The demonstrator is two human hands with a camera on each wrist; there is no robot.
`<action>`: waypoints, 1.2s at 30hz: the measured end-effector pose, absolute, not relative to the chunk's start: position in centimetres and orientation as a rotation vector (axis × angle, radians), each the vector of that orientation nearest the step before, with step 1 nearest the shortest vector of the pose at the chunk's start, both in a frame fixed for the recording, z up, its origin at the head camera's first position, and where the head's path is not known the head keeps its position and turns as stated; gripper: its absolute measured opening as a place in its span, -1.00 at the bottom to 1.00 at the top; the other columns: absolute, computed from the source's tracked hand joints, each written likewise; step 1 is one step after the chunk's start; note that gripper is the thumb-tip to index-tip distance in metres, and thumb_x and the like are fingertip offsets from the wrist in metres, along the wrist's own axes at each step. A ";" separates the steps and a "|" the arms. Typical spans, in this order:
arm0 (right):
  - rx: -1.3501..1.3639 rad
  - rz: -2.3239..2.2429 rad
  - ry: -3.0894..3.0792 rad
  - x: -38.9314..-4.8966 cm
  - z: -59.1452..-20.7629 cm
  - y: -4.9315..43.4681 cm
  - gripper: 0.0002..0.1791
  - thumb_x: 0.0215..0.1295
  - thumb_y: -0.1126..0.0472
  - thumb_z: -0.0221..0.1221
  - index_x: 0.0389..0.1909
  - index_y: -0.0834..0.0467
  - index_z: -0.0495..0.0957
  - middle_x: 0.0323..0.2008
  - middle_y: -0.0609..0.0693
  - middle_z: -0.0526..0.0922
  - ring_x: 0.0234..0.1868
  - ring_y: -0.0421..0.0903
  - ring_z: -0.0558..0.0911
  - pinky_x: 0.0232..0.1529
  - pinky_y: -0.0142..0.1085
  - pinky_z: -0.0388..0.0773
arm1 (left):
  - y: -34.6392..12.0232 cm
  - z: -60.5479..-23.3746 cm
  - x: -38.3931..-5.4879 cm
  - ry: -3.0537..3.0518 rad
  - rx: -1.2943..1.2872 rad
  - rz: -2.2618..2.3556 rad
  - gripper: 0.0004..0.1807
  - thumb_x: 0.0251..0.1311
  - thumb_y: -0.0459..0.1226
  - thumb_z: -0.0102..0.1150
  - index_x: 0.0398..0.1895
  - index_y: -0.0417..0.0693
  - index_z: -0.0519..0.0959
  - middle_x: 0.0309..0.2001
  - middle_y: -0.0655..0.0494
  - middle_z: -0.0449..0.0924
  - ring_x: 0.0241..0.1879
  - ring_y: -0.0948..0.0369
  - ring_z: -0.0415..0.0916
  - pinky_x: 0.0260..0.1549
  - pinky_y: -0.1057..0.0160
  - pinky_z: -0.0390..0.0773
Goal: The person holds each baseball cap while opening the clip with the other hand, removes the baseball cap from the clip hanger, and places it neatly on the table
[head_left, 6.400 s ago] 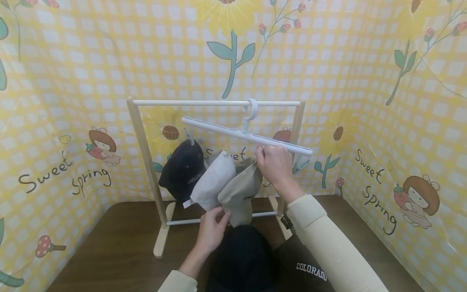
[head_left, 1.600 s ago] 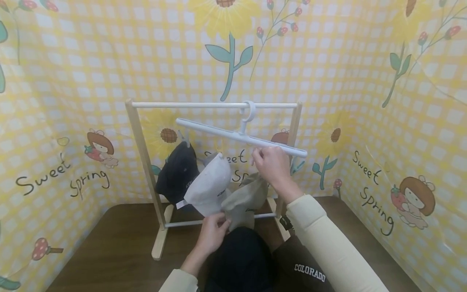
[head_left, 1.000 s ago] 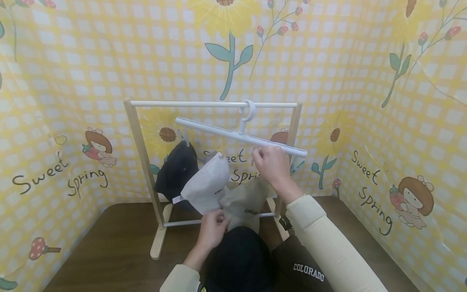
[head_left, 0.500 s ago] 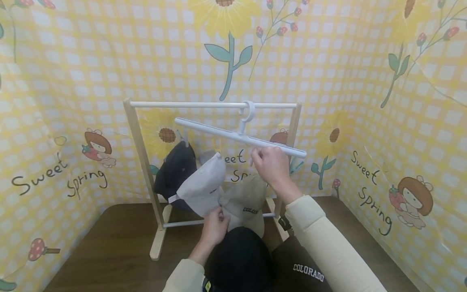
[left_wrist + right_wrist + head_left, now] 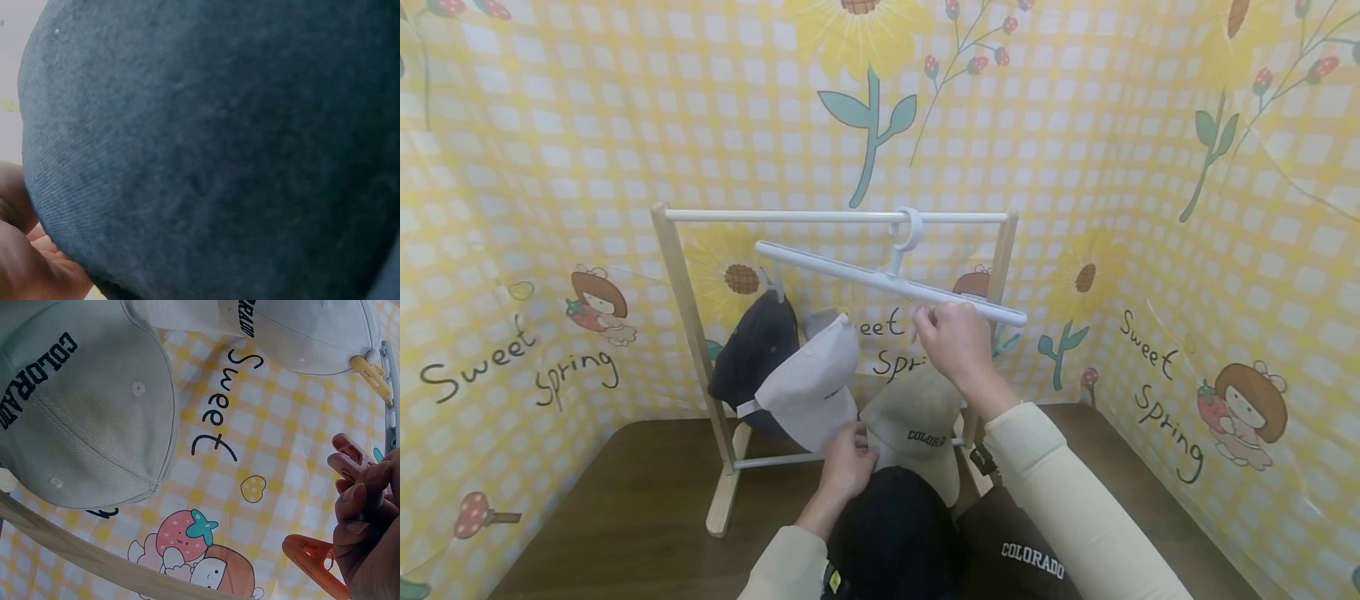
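Note:
My left hand (image 5: 848,460) pinches the khaki baseball cap (image 5: 917,417) by the near left side of its brim. The cap is upright, its lettering facing me. With curled fingers my right hand (image 5: 955,337) squeezes a pink clip (image 5: 349,457), whose tips point toward the caps with nothing between them. That clip is under the low right end of the tilted white hanger (image 5: 835,271). A white cap (image 5: 816,383) hangs by a yellow clip (image 5: 373,376), and a black cap (image 5: 756,350) hangs at the hanger's left end. Another black cap (image 5: 206,150) fills the left wrist view.
The hanger hooks over the top bar of a wooden rack (image 5: 666,250) on a brown table (image 5: 625,517). In front lie a black cap (image 5: 891,533) and a dark brown cap (image 5: 1022,542). An orange clip (image 5: 312,562) hangs near my right hand.
The khaki cap has come down from beside my right hand and turned upright, its lettering now showing. The white cap has swung left toward the hanging black one. My right hand stays at the hanger.

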State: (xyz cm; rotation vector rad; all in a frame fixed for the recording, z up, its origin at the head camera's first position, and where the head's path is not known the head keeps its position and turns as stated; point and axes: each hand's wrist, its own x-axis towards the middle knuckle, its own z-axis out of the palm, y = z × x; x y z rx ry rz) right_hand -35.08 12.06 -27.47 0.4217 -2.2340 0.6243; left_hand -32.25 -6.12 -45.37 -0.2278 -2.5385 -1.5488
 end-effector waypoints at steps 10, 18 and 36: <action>0.440 0.595 -2.229 -35.0 -27.3 12.2 -0.35 0.50 0.10 -0.04 -0.93 -0.03 0.39 -0.93 -0.18 0.27 -0.89 -0.21 0.17 -0.85 -0.34 0.08 | -6.3 -45.9 -32.7 -2.500 -0.308 -1.489 -0.40 0.31 -0.42 0.24 0.38 -0.40 0.33 0.27 -0.40 0.47 0.19 -0.25 0.52 0.11 -0.15 0.57; 0.441 0.596 -2.227 -35.0 -27.4 12.1 -0.34 0.51 0.10 -0.04 -0.93 -0.03 0.40 -0.94 -0.18 0.26 -0.90 -0.21 0.17 -0.85 -0.35 0.07 | -6.6 -45.6 -32.4 -2.529 -0.272 -1.466 -0.43 0.33 -0.39 0.23 0.37 -0.35 0.35 0.32 -0.32 0.45 0.31 -0.23 0.41 0.19 -0.19 0.48; 0.418 0.550 -2.214 -35.2 -27.5 12.7 -0.36 0.49 0.10 -0.02 -0.92 0.01 0.27 -0.93 -0.16 0.24 -0.88 -0.20 0.15 -0.82 -0.34 0.05 | -9.7 -46.0 -30.6 -2.580 -0.343 -1.460 -0.72 0.38 -0.36 0.18 0.08 -0.31 0.61 0.02 -0.15 0.68 0.06 -0.09 0.63 0.06 -0.13 0.59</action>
